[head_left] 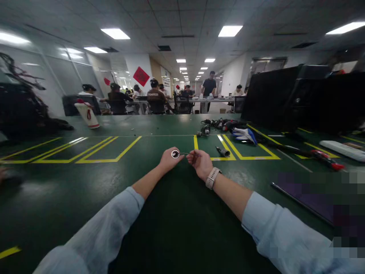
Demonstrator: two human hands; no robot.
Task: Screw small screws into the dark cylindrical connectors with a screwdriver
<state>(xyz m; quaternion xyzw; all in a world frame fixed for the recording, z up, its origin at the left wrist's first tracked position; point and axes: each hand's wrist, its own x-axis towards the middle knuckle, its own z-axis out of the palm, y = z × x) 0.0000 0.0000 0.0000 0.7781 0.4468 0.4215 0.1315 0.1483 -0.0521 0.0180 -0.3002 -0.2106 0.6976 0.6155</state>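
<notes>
- Both sleeved forearms reached straight out over the green worktop (85, 179). A watch (212, 177) sat on the right wrist.
- Left hand (169, 160) was closed in a pinch on a small round ring (175, 154) at its fingertips. Could not tell whether the ring touched the worktop or hung just above it.
- Right hand (201, 163) was curled, with its fingertips pinched on a thin rod (186, 153) running out from the ring.
- Key relation: the rod's long axis lay left to right, about level, bridging the gap between the hands. The ring was at its left end, in the left hand; the rod's other end was in the right hand. The hands were near each other but apart.
- Ring and rod one piece or two: too small to tell.
- Just beyond the right hand, a short dark cylinder (223, 152) lay beside yellow tape (251, 157).
- Farther right were a blue-white glove (244, 135), a clutter of tools (216, 123) and a red-handled screwdriver (325, 159).
- Far left stood a white cup (88, 114). People sat at desks well beyond.
</notes>
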